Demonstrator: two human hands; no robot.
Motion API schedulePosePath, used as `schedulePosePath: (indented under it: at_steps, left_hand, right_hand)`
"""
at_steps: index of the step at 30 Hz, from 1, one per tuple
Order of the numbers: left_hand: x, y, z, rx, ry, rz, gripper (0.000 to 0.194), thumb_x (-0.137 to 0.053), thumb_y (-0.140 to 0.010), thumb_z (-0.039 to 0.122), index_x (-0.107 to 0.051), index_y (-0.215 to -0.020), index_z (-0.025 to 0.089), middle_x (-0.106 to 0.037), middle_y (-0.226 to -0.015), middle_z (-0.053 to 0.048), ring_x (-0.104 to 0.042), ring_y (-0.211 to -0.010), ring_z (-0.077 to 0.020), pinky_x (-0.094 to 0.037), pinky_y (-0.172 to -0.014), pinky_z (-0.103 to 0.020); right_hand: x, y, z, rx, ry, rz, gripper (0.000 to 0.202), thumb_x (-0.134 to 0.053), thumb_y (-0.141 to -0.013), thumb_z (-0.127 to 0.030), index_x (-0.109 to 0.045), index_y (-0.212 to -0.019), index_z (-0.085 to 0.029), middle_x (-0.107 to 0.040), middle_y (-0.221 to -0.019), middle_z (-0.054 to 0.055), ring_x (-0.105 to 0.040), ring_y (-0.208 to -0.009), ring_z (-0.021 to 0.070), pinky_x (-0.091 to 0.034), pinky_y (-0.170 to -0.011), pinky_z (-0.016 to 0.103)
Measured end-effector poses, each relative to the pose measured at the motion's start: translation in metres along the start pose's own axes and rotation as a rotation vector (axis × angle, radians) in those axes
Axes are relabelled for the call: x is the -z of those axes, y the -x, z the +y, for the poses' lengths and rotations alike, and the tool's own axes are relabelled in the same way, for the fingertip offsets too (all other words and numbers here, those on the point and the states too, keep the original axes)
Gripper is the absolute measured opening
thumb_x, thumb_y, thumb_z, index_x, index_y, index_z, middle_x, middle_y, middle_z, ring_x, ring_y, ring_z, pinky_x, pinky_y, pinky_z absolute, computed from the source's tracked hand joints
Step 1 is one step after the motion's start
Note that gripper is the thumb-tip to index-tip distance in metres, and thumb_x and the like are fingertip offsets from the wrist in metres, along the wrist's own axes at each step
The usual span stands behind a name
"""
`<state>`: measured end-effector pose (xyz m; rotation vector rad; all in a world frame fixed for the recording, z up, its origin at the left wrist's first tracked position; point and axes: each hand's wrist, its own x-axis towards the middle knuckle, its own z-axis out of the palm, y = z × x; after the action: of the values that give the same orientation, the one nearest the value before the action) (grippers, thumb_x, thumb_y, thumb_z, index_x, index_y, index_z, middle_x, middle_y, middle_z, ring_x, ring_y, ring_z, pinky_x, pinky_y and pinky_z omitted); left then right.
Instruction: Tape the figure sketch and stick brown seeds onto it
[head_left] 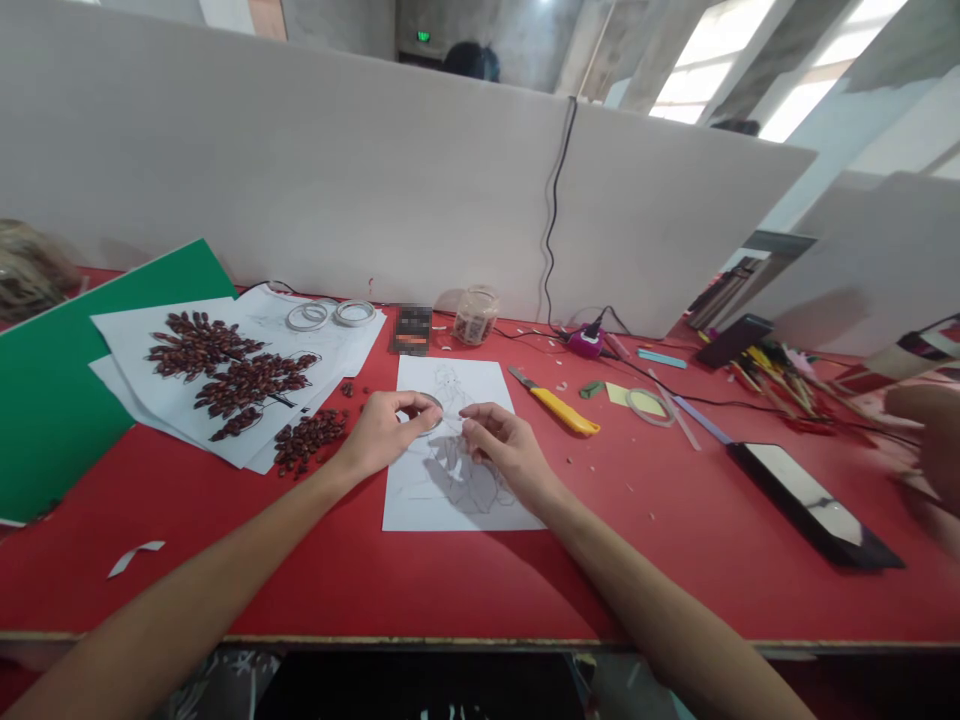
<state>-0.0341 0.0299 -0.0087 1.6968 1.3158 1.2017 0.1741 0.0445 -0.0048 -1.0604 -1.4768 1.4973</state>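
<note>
My left hand (382, 432) grips a thin roll of tape (430, 428) by its rim, fingers closed. From the roll a short pale strip (451, 415) runs across to my right hand (506, 448), whose thumb and fingertips pinch its end. Both hands are above a white sheet with a pencil drawing (409, 505); their shadows fall on it, and part of the drawing is hidden. Left of my left hand lies a loose pile of dark brown seeds (307, 440). A yellow utility knife (562, 408) with its blade out rests to the right of the sheet.
On the red table (315, 580), papers bearing seed-covered shapes (217, 370) overlap a green board (45, 400). More tape rolls (354, 313) and a jar (475, 316) stand behind. A purple adapter (586, 341), a phone (806, 490) and another person's hand (930, 430) are on the right.
</note>
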Motion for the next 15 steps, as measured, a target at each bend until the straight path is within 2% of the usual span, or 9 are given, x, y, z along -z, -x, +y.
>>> schedulePosePath:
  at_steps: [3,7,10,13,15]
  left_hand:
    - [-0.002,0.001,0.000,0.003,0.012,-0.028,0.024,-0.066,-0.090,0.037,-0.077,-0.087,0.016,-0.077,-0.086,-0.003,-0.067,-0.078,-0.0170,-0.046,-0.063,-0.023]
    - [-0.001,0.001,0.001,-0.005,-0.018,-0.048,0.023,-0.065,-0.091,0.035,-0.076,-0.086,0.016,-0.076,-0.086,-0.003,-0.067,-0.079,-0.0170,-0.048,-0.066,-0.024]
    - [0.006,0.006,0.003,-0.022,-0.099,-0.037,0.021,-0.062,-0.093,0.033,-0.075,-0.089,0.016,-0.076,-0.088,-0.003,-0.067,-0.078,-0.0173,-0.050,-0.070,-0.026]
    - [0.020,0.021,0.004,-0.079,-0.216,-0.067,0.020,-0.059,-0.096,0.030,-0.074,-0.100,0.018,-0.077,-0.099,-0.005,-0.070,-0.088,-0.0195,-0.054,-0.081,-0.030]
    - [0.030,0.034,0.000,-0.165,-0.311,-0.178,0.022,-0.055,-0.098,0.027,-0.073,-0.110,0.020,-0.075,-0.113,-0.006,-0.069,-0.105,-0.0214,-0.053,-0.095,-0.034]
  right_hand:
    - [-0.003,0.000,-0.001,0.038,0.075,0.018,0.034,-0.074,-0.082,-0.049,-0.065,-0.088,-0.018,-0.053,-0.062,-0.004,-0.046,-0.056,0.0106,-0.038,-0.054,0.026]
    - [-0.005,0.000,-0.002,0.057,0.077,0.045,0.033,-0.074,-0.080,-0.048,-0.064,-0.080,-0.017,-0.051,-0.058,-0.004,-0.044,-0.054,0.0101,-0.033,-0.052,0.025]
    - [-0.002,0.004,-0.002,-0.009,0.016,0.050,0.032,-0.074,-0.080,-0.047,-0.063,-0.080,-0.017,-0.050,-0.057,-0.005,-0.044,-0.053,0.0095,-0.032,-0.051,0.025]
    - [0.004,0.012,-0.004,-0.165,-0.035,-0.072,0.036,-0.077,-0.077,-0.049,-0.060,-0.081,-0.017,-0.053,-0.058,-0.005,-0.045,-0.049,0.0084,-0.031,-0.049,0.024]
    - [0.007,0.018,-0.006,-0.289,-0.043,-0.198,0.041,-0.079,-0.076,-0.052,-0.059,-0.085,-0.017,-0.056,-0.058,-0.005,-0.045,-0.045,0.0078,-0.031,-0.046,0.024]
